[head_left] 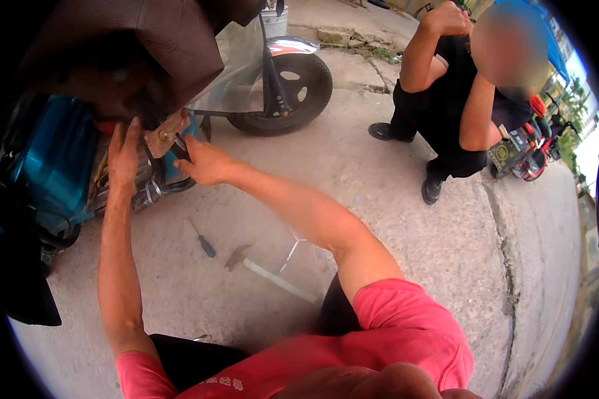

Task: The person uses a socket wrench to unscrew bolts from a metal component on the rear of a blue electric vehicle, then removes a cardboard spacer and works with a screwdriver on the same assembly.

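A teal scooter-like vehicle [53, 156] stands at the left, with a rusty metal plate [173, 131] and a round bolt head on its near part. My right hand [205, 163] is closed around a dark-handled metal tool [181, 145], whose tip meets the plate near the bolt; its exact kind is partly hidden by the fingers. Beside the plate, my left hand [122, 158] lies against the vehicle's opened body, fingers stretched out and nothing seen in them. Wires and a dark frame tube [154, 189] show just below my hands.
On the concrete lie a screwdriver [204, 245], a claw hammer [276, 279] and a thin Y-shaped wrench [291, 254]. A brown cover [150, 40] hangs over the vehicle, whose front wheel [303, 93] rests farther off. Another person [439, 113] squats at the right, near a parked red vehicle [536, 159].
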A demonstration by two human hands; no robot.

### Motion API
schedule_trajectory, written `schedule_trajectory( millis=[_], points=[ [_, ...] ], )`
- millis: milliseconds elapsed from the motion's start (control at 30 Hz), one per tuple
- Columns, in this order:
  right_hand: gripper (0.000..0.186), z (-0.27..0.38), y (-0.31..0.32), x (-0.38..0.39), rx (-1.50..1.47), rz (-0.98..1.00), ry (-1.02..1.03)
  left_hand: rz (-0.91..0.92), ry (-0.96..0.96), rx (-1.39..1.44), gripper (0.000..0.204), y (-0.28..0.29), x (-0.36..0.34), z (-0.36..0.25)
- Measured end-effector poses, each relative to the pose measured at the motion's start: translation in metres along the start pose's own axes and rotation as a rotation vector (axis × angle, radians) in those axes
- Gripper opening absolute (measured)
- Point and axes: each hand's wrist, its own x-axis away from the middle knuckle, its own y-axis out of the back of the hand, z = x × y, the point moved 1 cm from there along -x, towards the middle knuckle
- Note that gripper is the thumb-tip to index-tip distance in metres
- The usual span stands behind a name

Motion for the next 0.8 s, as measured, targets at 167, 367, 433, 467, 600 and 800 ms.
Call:
schedule_trajectory(
  millis=[167, 367, 433, 467, 600, 800],
  points=[
    [0.053, -0.004, -0.001, -0.002, -0.003, 0.002, -0.018, 0.043, -0.029, 0.008, 0.064, -0.010, -0.001, -0.003],
    [0.053, 0.003, 0.002, 0.000, -0.013, 0.025, -0.035, -0.086, -0.160, -0.129, 0.054, -0.021, -0.012, 0.020],
    [0.053, 0.002, 0.001, 0.000, -0.013, 0.012, -0.030, -0.122, -0.227, -0.215, 0.052, -0.023, -0.012, 0.023],
    [0.053, 0.002, 0.001, -0.001, -0.015, 0.009, -0.035, -0.143, -0.261, -0.258, 0.051, -0.023, -0.012, 0.023],
    [0.053, 0.002, -0.001, -0.001, -0.025, 0.000, -0.061, -0.124, -0.269, -0.127, 0.047, -0.026, -0.014, 0.022],
    [0.052, 0.005, 0.000, 0.001, -0.009, 0.011, -0.090, -0.146, -0.265, -0.066, 0.042, -0.027, -0.005, 0.012]
  ],
)
